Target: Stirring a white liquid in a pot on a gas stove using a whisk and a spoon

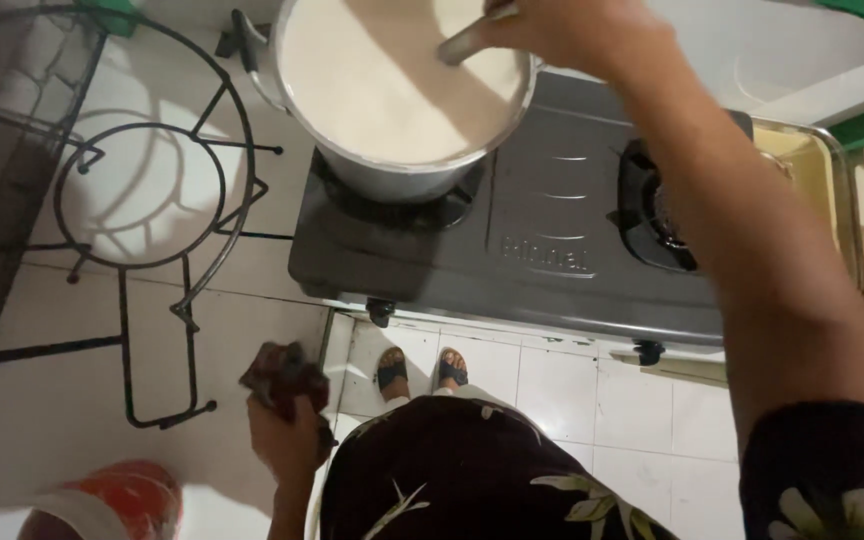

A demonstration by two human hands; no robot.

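Milk-white liquid fills one metal pot (392, 90) sitting on the left burner of a grey two-burner stove (552, 240); the right burner (657, 205) is bare. The right hand (562, 35) is closed around a metal utensil handle (467, 42) dipped into the liquid near the pot's far rim. The left hand (287, 440) hangs low beside the body, gripping one dark crumpled cloth (282, 378). With the pot so full, a brisk stir could likely slop liquid over the rim onto the burner. One black wire stand (152, 190) rests on the tiled desk left of the stove, and one tray (812, 170) lies at the right.
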